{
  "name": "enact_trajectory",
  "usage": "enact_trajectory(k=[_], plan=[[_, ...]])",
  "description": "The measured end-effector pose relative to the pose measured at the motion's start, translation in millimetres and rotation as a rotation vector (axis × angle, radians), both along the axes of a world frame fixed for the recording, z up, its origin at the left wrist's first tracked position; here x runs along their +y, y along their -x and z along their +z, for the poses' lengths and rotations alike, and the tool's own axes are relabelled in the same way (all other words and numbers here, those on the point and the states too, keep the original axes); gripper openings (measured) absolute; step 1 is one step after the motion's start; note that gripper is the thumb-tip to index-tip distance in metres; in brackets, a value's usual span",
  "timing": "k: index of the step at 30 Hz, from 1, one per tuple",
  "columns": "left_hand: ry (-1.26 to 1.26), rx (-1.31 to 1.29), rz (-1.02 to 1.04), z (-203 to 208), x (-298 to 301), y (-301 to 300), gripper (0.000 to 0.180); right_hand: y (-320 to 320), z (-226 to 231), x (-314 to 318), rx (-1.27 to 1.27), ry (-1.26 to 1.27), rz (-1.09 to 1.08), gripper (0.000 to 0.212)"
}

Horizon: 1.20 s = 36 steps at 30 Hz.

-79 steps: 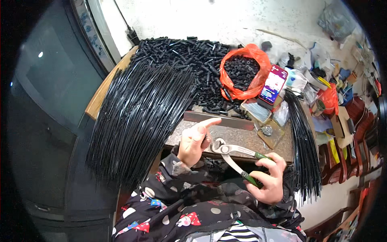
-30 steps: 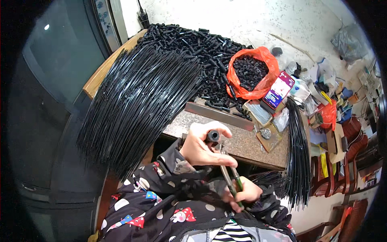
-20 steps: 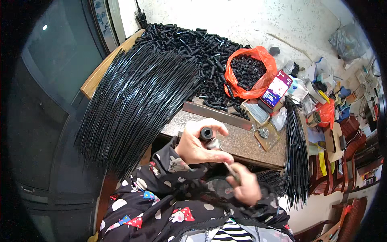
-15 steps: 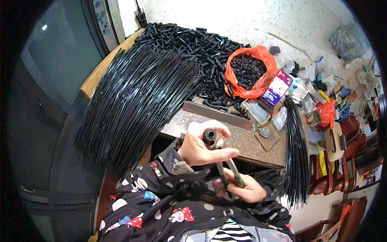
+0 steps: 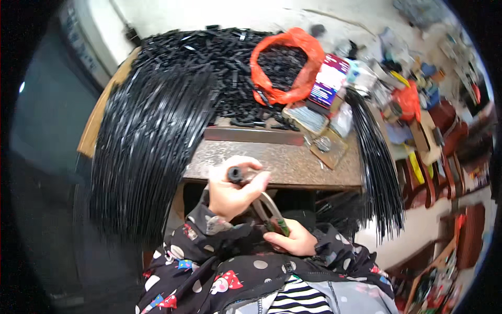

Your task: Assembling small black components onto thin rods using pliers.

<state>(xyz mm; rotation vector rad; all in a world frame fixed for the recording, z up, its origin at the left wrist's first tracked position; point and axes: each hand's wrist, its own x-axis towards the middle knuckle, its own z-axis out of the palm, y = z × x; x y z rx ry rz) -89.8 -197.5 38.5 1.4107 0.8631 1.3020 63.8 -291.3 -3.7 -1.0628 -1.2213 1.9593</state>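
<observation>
My left hand, fingers curled, holds a short black tubular piece with its open round end facing up. Below and to the right, my right hand is closed around the green grips of a plier-like tool. Its two bare metal arms reach up toward my left hand, whose fingers hide the tool's head. Whether the tool touches the tube I cannot tell. Both hands are in front of the near edge of the speckled table.
A long metal bar lies before a heap of black tubular pieces. Bundles of thin black rods overhang at left, and another bundle at right. An orange-red bag, a lit phone and a tray stand at back right.
The whole view has swung, so the table and my hands appear farther left and higher. Both hands keep hold of the same things. The picture is slightly blurred by motion.
</observation>
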Motion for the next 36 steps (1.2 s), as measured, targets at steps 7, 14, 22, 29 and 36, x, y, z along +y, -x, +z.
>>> enact_trajectory(k=[7, 14, 22, 29, 36], plan=[[-0.095, -0.217, 0.034, -24, 12, 1, 0.042, -52, -16, 58, -0.773, -0.665, -0.522, 0.014], [-0.115, -0.104, 0.016, -23, 9, -3, 0.048, -149, -71, 124, -1.229, -1.018, -0.624, 0.031], [-0.166, 0.008, 0.043, -30, 21, -1, 0.047, -138, -68, 134, -1.443, -1.025, -0.440, 0.026], [-0.135, -0.013, 0.032, -34, 20, -1, 0.041, -138, -66, 137, -1.431, -1.074, -0.383, 0.023], [-0.160, 0.070, 0.004, -25, 14, 3, 0.033, -129, -57, 137, -1.524, -1.024, -0.341, 0.018]])
